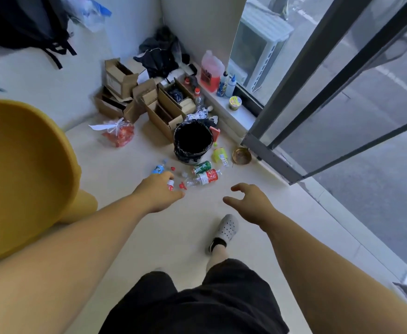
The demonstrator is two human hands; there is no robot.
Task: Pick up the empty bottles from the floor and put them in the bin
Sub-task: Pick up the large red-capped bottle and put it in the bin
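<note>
Several empty plastic bottles lie on the pale floor in front of a bin (192, 154) lined with a black bag. A clear bottle with a red and white label (203, 178) lies on its side, a green-labelled bottle (202, 167) just behind it. A blue-labelled bottle (159, 168) lies to the left, a yellow-green bottle (219, 155) to the right of the bin. My left hand (159, 191) reaches out over a small red-capped bottle (170, 185); whether it touches is unclear. My right hand (250, 203) hovers with fingers spread, holding nothing.
Open cardboard boxes (154, 102) stand behind the bin. A red-filled plastic bag (119, 133) lies to their left. A yellow chair (21, 169) fills the left side. A brass bowl (241, 155) sits by the sliding glass door frame (270, 150). My shoe (225, 229) is below the bottles.
</note>
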